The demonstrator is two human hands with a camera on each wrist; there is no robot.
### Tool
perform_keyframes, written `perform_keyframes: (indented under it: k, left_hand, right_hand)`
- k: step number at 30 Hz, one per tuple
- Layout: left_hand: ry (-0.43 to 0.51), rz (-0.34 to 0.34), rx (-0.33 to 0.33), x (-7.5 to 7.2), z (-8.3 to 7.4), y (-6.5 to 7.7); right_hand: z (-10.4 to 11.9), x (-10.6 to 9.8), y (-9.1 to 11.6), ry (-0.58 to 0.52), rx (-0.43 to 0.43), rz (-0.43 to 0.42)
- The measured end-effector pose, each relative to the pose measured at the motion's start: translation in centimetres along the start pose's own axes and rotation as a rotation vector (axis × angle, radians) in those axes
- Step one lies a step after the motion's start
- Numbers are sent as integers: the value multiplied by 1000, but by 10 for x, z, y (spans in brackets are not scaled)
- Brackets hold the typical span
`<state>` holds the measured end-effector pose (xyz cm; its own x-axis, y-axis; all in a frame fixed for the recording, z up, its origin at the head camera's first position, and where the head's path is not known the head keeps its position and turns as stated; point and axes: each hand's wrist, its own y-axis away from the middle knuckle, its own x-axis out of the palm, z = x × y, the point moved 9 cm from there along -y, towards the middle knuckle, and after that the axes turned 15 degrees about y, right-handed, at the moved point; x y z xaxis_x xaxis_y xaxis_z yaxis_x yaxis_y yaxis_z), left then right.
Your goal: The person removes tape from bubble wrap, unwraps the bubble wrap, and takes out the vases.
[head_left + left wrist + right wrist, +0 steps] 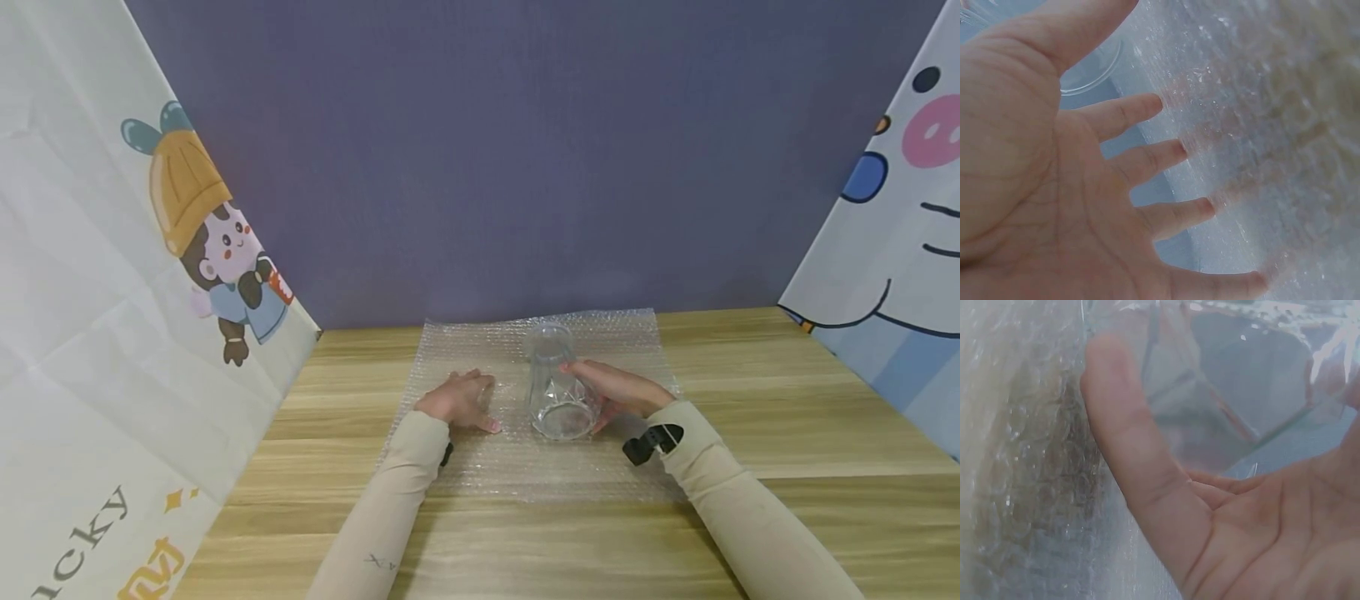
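Observation:
A clear glass vase with a faceted body lies on its side on a sheet of bubble wrap, its wide base towards me and its flared rim away. My right hand holds the vase from the right. In the right wrist view, the thumb presses along the faceted glass; the other fingers are mostly hidden. To the left of the vase, apart from it, my left hand has its fingers spread. Its fingertips touch the bubble wrap in the left wrist view.
The bubble wrap lies flat on a wood-grain table, its far edge close to a dark purple-grey back wall. Printed white sheets with cartoon figures stand at the left and right. A black strap sits at the right wrist.

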<state>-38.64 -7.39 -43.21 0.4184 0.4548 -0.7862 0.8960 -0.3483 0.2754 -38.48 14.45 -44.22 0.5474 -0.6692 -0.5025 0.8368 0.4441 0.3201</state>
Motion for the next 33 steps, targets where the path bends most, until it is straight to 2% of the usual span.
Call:
perform_keyframes:
  k: [26, 33]
  left_hand:
    - [-1, 7, -7, 1, 2, -1]
    - [5, 9, -13, 1, 1, -1]
  right_hand:
    - [-1, -4, -3, -9, -7, -13]
    - [1, -10, 0, -16, 4, -45]
